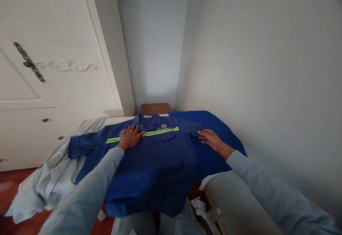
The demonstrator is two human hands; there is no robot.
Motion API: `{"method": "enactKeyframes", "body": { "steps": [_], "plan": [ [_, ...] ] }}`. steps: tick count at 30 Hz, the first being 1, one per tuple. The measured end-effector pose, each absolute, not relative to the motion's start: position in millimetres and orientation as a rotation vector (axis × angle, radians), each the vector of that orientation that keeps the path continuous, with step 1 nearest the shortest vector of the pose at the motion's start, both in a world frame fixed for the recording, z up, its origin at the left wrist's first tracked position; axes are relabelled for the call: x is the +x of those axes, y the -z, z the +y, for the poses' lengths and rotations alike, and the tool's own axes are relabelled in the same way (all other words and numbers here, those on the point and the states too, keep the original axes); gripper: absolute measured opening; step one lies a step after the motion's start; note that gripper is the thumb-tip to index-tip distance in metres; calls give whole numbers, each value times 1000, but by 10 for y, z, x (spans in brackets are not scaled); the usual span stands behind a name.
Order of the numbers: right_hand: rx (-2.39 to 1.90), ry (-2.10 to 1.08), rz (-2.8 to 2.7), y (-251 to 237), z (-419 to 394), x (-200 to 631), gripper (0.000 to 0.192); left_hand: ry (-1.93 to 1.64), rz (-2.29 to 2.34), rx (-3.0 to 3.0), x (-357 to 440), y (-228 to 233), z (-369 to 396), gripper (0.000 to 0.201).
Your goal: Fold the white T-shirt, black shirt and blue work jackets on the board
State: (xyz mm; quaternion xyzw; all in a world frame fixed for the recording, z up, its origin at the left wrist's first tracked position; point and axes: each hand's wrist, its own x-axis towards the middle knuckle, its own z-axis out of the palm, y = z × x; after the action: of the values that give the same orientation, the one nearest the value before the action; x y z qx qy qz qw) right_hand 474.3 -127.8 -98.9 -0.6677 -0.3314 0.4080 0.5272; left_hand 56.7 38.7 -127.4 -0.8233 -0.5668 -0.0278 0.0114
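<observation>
A dark blue short-sleeved work shirt (162,156) lies spread front side up, its collar at the far side. It has a yellow-green and grey stripe across the chest, buttons, a flapped pocket and white printed marks. My left hand (130,137) rests flat on the chest, fingers spread, partly covering the stripe. At the end of the sleeve on the right, my right hand (212,140) has thumb and fingertips on the hem and appears to pinch it. The shirt's lower edge hangs toward my legs.
Brighter blue cloth (221,146) lies under the right sleeve. Crumpled grey-white fabric (50,178) drapes at the left. A white cabinet (66,96) stands left, a grey wall (262,67) right, and a brown wooden piece (156,107) behind. Crumpled white paper-like scraps (199,206) lie below.
</observation>
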Motion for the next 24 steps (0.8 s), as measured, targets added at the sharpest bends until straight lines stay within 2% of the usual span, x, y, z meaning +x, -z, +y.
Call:
{"method": "enactKeyframes", "body": {
  "steps": [5,12,16,24],
  "plan": [
    [-1518,-932,-777,1002,-1220,4623,45,93,-1769,-2558,573,1273,387,80],
    [-1518,-521,-1034,1017,-1168,4626,73,124,-1783,-2571,573,1273,386,81],
    [-1552,-279,-1294,1003,-1186,4681,74,141,-1781,-2573,573,1286,396,81],
    [-1658,-445,-1503,999,-1189,4695,81,119,-1756,-2558,581,1263,370,79]
  ]
}}
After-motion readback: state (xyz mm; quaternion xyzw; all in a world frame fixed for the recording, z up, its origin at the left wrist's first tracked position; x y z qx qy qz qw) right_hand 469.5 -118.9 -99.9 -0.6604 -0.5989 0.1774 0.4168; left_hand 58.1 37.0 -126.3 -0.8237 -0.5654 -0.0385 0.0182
